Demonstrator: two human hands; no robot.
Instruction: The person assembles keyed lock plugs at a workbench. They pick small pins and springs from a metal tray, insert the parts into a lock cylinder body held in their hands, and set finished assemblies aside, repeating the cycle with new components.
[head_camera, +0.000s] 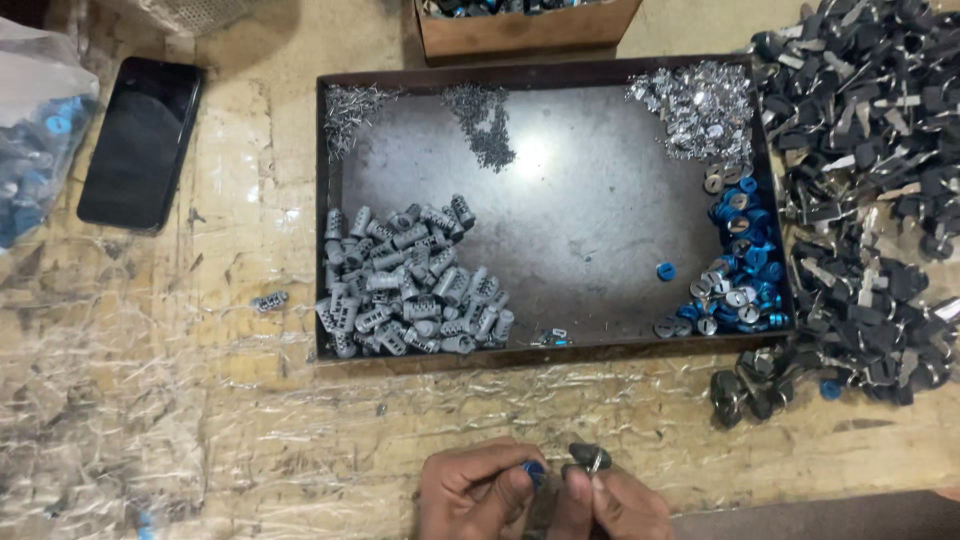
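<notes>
- Your left hand (478, 492) and right hand (612, 500) sit together at the bottom edge of the view, over the plastic-wrapped wooden bench top (200, 400); between them and the shallow dark metal tray (540, 352) straight ahead lies a bare strip of bench with open room.
- Left of your hands the bench is open as far as the black slab-shaped phone (140, 142), far ahead on the left.
- To the right and ahead, a heap of black-headed metal keys (860, 200) spreads almost to the tray's right wall, so room there is tight.
- Your left hand is curled shut, pinching a small blue-capped metal cylinder (535, 468) between thumb and fingers.
- Your right hand is closed too, gripping a black-headed key (590, 458) just beside the cylinder, touching or nearly so.
- Inside the tray, the grey ribbed metal barrels (410, 285) pile in the corner nearest your left hand; blue-ringed lock discs (740, 285) line the right wall.
- Your wrists are cut off by the frame, and your fingers hide most of the cylinder.
</notes>
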